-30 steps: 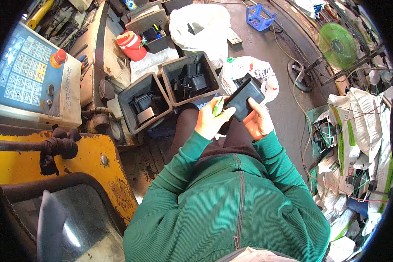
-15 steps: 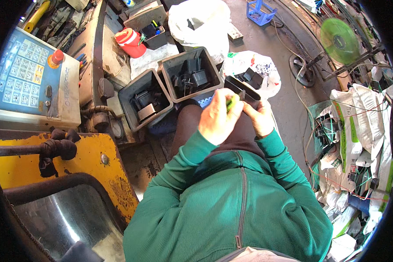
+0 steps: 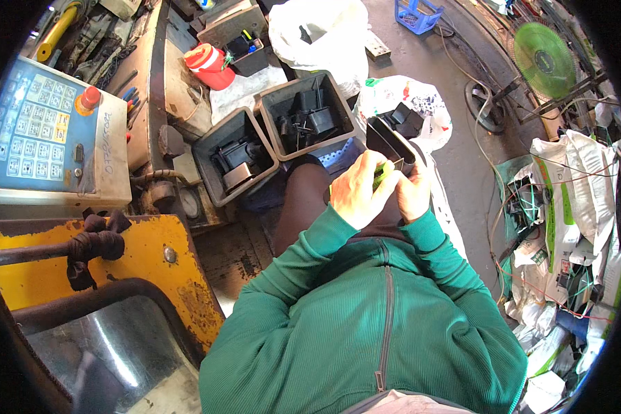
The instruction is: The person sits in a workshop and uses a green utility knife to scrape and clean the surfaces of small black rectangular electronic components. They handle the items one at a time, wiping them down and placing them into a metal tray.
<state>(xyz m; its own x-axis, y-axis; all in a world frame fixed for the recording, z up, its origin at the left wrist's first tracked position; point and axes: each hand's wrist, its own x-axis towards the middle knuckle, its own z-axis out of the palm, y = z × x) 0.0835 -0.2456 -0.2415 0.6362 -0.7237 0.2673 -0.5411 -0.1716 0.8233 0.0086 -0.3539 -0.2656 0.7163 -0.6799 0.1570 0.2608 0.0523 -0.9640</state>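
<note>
The left hand (image 3: 355, 195) keeps a closed grip on a green-handled knife (image 3: 379, 178), fingers wrapped round the handle, its short blade at the near end of a black box-shaped part (image 3: 391, 141); the right hand (image 3: 415, 196) has a narrow grip on that same near end, so the part sits above the person's lap, tilted with its far end up and to the left; the right hand probably steadies it there so that the rim lies within the blade's reach, though whether blade and rim touch cannot be told; the left grey bin (image 3: 250, 185) and right grey bin (image 3: 319, 145), both holding dark pieces, stand just beyond the knees, and a white bag (image 3: 435, 130) with more dark pieces stands beside the part, presumably to keep everything within arm's reach; a second ago the part's broad flat face was turned up and the blade hardly showed, whereas now the rim and the narrow side show; since half a second ago, both hands sit slightly lower in the view, and the blade has shifted from midway along the rim to the near end.
</note>
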